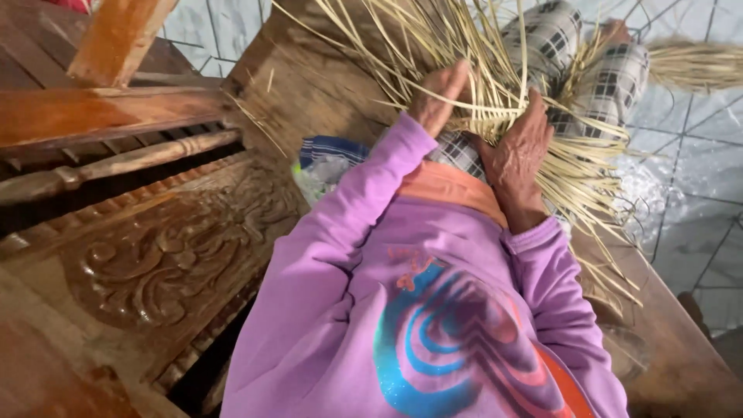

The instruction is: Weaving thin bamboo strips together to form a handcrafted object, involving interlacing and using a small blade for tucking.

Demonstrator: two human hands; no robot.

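- On the lap, a bundle of pale straw strips (495,85) is spread across checked trousers (596,70), lying under and between both hands.
- The left hand (437,97) is laid on the strips, fingers nearly straight; no closed grip is seen.
- The right hand (520,155) is pressed flat on the strips, fingers extended, nothing clasped.
- Purple sleeves (371,209) are seen nearest the camera.
- A carved wooden bench (178,248) is occupied; a tiled floor (689,201) is seen beyond.
- A blue-striped plastic bag (329,159) is tucked beside the hip; its contents cannot be told.
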